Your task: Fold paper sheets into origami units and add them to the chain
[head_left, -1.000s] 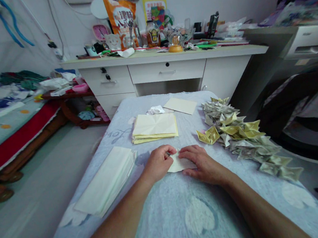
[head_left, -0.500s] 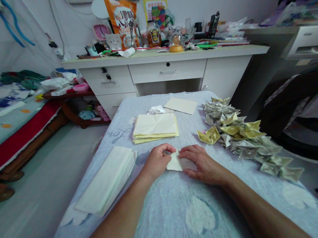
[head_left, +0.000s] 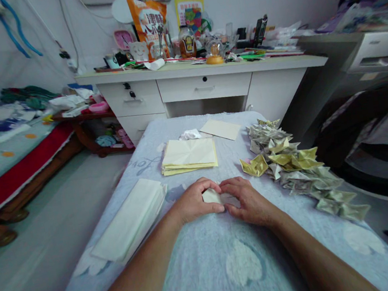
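Pinching one paper (head_left: 211, 196), seemingly part-folded, on the desk (head_left: 190, 276).
My left grip (head_left: 195, 201) and right grip (head_left: 246, 198): both fastened on it. Apparently done: folded pieces (head_left: 299, 160), heaped right. Seemingly remaining: sheets (head_left: 189, 152), stacked flat ahead.

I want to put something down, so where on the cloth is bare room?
Widest bare cloth: between left arm and right arm, nearest the camera. Smaller: between yellow-edged stack and paper boats. Crowded: the right side, heaped with those, and the middle, where left hand and right hand frame paper.
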The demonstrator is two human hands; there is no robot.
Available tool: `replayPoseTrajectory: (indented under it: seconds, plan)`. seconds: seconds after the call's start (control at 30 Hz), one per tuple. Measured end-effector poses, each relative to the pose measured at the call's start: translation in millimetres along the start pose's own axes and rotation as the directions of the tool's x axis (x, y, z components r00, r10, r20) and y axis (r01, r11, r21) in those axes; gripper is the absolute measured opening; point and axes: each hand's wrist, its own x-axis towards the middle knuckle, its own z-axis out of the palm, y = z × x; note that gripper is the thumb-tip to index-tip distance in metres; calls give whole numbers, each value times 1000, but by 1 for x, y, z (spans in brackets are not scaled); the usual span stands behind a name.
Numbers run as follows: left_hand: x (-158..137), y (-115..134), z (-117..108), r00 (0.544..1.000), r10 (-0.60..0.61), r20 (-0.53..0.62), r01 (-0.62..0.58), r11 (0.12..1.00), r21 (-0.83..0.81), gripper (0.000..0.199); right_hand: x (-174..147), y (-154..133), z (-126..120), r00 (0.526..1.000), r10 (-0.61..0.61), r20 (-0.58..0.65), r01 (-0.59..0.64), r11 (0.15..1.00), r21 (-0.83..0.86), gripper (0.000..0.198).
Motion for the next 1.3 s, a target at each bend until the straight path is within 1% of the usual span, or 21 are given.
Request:
replayPoseTrajectory:
  seconds: [0.1,0.23,0.47,0.57,0.67,1.0,1.13,1.3]
  plan:
    - [0,0,-1,1000,15,24,-17,997,72,37,0,0,0,1000,1,-5,-1,1000,9,39]
    - [-1,1,-1,999,1,32,-4,996,85,31,0,1,0,1000,0,-4,0,1000,16,41]
    - [-3,3,0,1000,-5,29,0,990,138,34,-1,2,1,1000,-5,-11,5,1000,5,37]
    - [-2,3,1,1000,12,19,-15,990,139,33,-1,2,1,1000,-7,-14,7,1000,6,38]
    - [-2,3,3,1000,1,-8,0,990,142,29,-1,3,1,1000,-9,-8,9,1000,2,40]
    - [-1,5,3,1000,20,-14,-17,987,157,31,0,1,1,1000,11,-7,-11,1000,8,39]
    - [-1,5,3,999,29,-22,-25,987,157,31,-1,2,2,1000,-3,-16,3,1000,0,39]
    - [0,8,2,1000,2,-19,1,988,157,32,-1,3,2,1000,-6,-15,6,1000,-9,41]
